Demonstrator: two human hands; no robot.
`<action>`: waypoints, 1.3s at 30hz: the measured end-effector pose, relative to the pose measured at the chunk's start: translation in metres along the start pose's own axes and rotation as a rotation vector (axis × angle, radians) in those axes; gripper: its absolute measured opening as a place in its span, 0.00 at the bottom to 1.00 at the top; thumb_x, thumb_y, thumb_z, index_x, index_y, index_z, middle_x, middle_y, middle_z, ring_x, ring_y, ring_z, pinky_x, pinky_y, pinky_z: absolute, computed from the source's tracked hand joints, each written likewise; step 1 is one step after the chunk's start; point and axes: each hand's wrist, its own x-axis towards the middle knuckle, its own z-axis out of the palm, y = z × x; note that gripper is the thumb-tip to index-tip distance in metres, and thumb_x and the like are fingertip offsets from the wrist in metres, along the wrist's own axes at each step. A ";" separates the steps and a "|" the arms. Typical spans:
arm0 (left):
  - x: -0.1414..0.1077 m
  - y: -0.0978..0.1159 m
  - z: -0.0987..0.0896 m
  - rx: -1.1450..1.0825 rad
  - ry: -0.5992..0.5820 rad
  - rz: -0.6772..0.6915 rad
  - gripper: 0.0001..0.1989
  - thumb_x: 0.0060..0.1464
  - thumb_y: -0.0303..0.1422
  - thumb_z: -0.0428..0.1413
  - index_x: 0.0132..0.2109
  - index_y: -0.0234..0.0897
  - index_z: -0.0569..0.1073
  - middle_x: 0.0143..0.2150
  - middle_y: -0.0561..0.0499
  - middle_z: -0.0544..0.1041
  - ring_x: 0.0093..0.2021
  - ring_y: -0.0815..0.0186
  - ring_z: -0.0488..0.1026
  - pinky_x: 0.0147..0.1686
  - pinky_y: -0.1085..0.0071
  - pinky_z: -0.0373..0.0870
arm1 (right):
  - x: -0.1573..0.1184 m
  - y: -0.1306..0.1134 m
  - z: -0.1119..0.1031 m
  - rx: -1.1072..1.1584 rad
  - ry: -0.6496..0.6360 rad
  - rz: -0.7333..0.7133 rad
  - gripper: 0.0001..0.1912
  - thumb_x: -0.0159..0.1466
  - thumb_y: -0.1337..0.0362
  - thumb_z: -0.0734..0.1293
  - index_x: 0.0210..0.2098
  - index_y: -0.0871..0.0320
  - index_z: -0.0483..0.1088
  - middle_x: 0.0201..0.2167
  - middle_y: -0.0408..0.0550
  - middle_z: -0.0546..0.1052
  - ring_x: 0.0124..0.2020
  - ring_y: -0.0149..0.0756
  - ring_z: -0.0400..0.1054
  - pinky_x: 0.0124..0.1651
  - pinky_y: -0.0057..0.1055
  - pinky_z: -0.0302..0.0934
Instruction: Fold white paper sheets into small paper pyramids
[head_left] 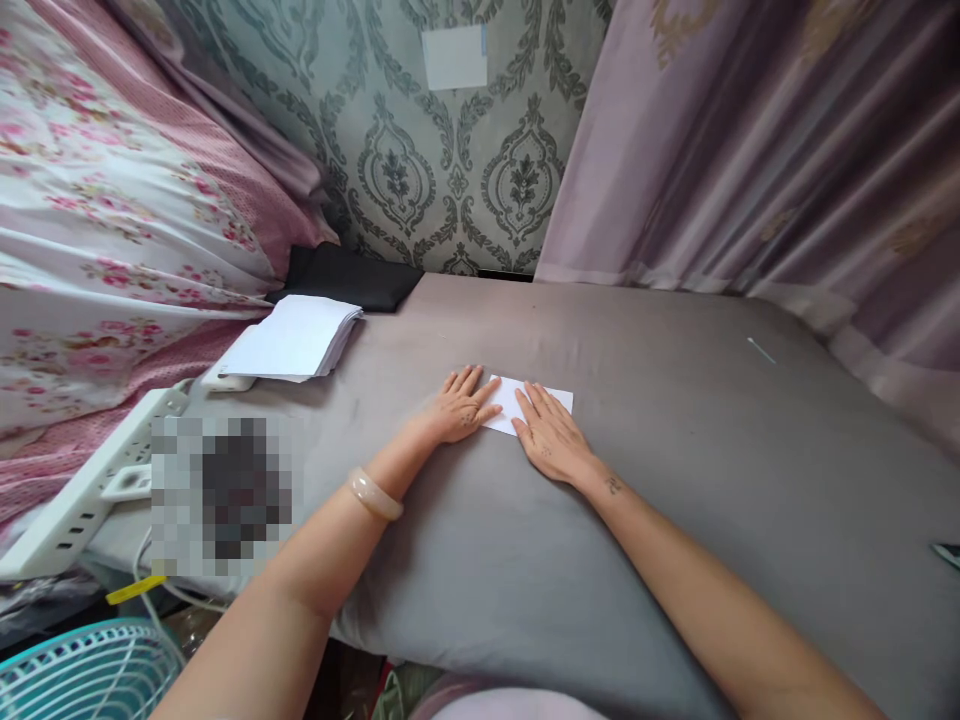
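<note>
A small white sheet of paper lies flat on the grey cloth-covered surface, its long side running left to right. My left hand rests palm down at the paper's left end, fingers spread, with the thumb and a finger touching its edge. Across the right part of the paper lies my right hand, flat with fingers stretched out, covering some of it. A strip of white shows between the two hands, and a corner shows beyond my right fingers.
At the back left, a stack of white paper sits before a black folder. A white power strip runs along the left edge, above a teal basket. A thin white stick lies far right.
</note>
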 end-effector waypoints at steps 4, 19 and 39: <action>0.003 -0.012 -0.006 0.046 0.167 -0.082 0.31 0.66 0.46 0.39 0.69 0.34 0.52 0.70 0.34 0.52 0.69 0.50 0.50 0.65 0.52 0.48 | -0.001 -0.006 -0.001 -0.023 -0.007 0.066 0.33 0.71 0.53 0.46 0.69 0.66 0.49 0.70 0.57 0.49 0.71 0.43 0.40 0.70 0.39 0.36; -0.016 0.082 0.002 -0.109 0.242 0.277 0.18 0.63 0.29 0.45 0.58 0.33 0.65 0.55 0.39 0.71 0.52 0.57 0.71 0.52 0.61 0.69 | -0.044 -0.024 -0.047 -0.124 -0.021 0.417 0.20 0.65 0.63 0.56 0.39 0.65 0.78 0.38 0.70 0.78 0.40 0.53 0.74 0.43 0.46 0.66; -0.016 0.063 0.022 -0.084 0.097 0.315 0.36 0.62 0.53 0.42 0.68 0.33 0.53 0.71 0.37 0.50 0.71 0.53 0.44 0.67 0.53 0.46 | -0.061 0.048 -0.009 0.177 0.086 -0.011 0.28 0.69 0.61 0.50 0.64 0.66 0.59 0.67 0.60 0.57 0.69 0.45 0.48 0.68 0.47 0.46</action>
